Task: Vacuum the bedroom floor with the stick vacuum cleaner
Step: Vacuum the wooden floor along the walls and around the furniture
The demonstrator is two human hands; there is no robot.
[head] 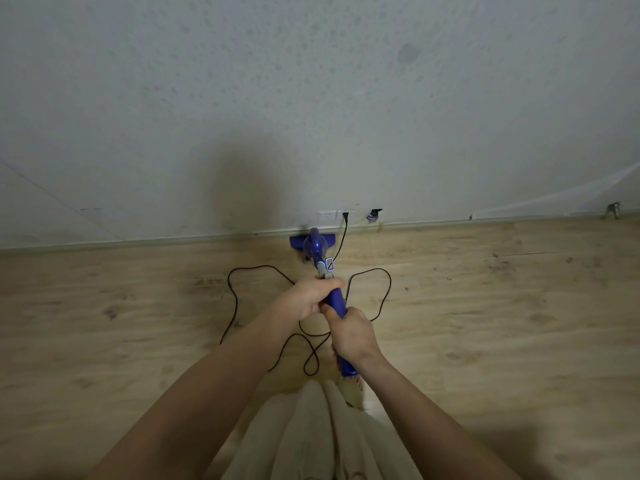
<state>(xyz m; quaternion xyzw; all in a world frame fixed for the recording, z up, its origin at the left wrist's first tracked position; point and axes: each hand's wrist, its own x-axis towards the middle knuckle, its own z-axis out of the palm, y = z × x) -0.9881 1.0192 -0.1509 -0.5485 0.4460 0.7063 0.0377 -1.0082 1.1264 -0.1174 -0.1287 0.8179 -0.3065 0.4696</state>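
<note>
A blue stick vacuum cleaner [316, 251] stands on the wooden floor [485, 323], its floor head [297, 241] right against the skirting board. My left hand [311, 293] grips the upper part of the blue handle. My right hand [351, 332] grips the handle lower down, nearer my body. The handle's end pokes out below my right wrist. The vacuum's black cord [263, 271] lies in loops on the floor under my arms and runs up to a plug [344, 215] in the wall.
A white wall [311, 98] fills the upper half. A wall socket [327, 215] sits just above the skirting. A small dark object [374, 214] is on the wall to its right, and a metal door stop [613, 210] stands far right. Dirt marks [502, 265] speckle the floor at the right.
</note>
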